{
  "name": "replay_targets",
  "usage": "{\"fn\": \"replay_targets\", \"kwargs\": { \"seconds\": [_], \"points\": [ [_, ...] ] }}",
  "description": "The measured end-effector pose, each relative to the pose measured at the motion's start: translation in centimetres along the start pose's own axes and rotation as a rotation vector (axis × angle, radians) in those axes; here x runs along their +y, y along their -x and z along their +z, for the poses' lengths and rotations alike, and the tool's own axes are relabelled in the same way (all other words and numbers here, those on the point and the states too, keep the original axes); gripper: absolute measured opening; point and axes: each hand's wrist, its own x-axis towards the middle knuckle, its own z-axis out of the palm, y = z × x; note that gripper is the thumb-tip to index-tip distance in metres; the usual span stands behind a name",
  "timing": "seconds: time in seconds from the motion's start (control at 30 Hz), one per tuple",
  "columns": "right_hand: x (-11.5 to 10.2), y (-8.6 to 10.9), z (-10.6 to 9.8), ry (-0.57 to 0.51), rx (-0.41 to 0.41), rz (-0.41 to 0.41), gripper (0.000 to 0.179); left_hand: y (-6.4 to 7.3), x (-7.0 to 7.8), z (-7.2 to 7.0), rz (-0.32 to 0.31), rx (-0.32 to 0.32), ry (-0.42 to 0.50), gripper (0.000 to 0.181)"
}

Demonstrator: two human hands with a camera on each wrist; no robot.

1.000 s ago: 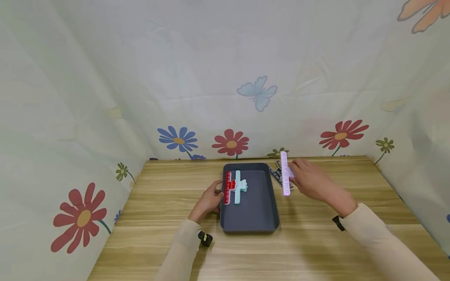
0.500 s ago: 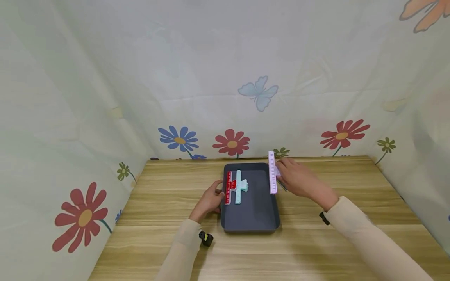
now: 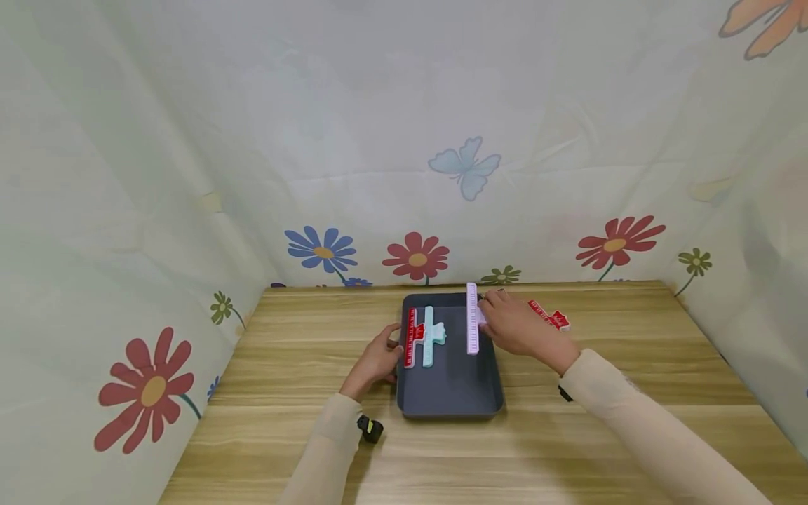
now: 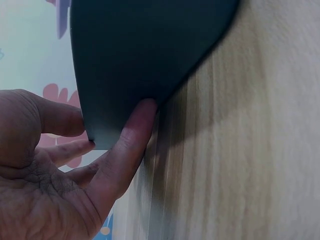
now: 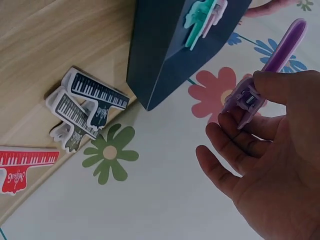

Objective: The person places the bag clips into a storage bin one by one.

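My right hand [image 3: 520, 326] pinches a purple clip [image 3: 472, 319] between thumb and fingers, its long bar upright over the right part of the dark grey tray [image 3: 449, 403]. The right wrist view shows the clip's spring [image 5: 250, 100] beside my fingertips. At the tray's left side my left hand [image 3: 376, 358] touches the wall; in the left wrist view one straight finger [image 4: 135, 130] lies along the outer wall [image 4: 125, 60]. Inside the tray, a red clip [image 3: 409, 344] with piano-key markings lies next to a mint clip [image 3: 428, 344], both lengthwise at the left.
Beyond the tray's right side, a black clip [image 5: 100, 95] overlaps a dark grey clip [image 5: 75, 117] on the wooden table [image 3: 303, 322]; my right hand mostly hides them in the head view. Another red clip [image 3: 548, 315] lies farther right. A flowered curtain [image 3: 353, 175] hangs behind the table.
My right hand has carried the purple clip leftward, from above the dark clips to over the tray, and lately a little lower. The red clip at right has come into view. My left hand stays put.
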Motion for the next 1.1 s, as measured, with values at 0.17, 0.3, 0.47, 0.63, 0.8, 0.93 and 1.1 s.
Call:
{"fn": "replay_targets", "kwargs": {
  "seconds": [0.17, 0.3, 0.47, 0.63, 0.8, 0.93, 1.1],
  "points": [
    [0.1, -0.4, 1.3, 0.047, 0.012, -0.031, 0.043, -0.1, 0.0, 0.1, -0.005, 0.002, 0.0, 0.055],
    [0.2, -0.6, 2.3, 0.068, -0.001, -0.059, 0.041, -0.2, -0.2, 0.2, -0.006, 0.003, -0.009, 0.055],
    [-0.1, -1.3, 3.1, 0.086, -0.005, -0.072, 0.041, -0.3, -0.3, 0.2, 0.005, 0.012, -0.022, 0.055],
    [-0.4, -2.1, 3.7, 0.1, -0.043, -0.07, 0.04, -0.3, -0.4, 0.2, 0.013, 0.017, -0.025, 0.054],
    [-0.6, -3.0, 4.1, 0.088, -0.132, -0.075, 0.041, -0.4, -0.5, 0.2, 0.01, 0.014, -0.015, 0.055],
    [-0.6, -3.6, 4.8, 0.067, -0.179, -0.069, 0.043, -0.4, -0.4, 0.2, 0.005, 0.009, -0.007, 0.055],
    [-0.6, -4.2, 5.5, 0.053, -0.232, -0.055, 0.045, -0.2, -0.3, 0.1, 0.005, 0.004, 0.002, 0.055]
  ]
}}
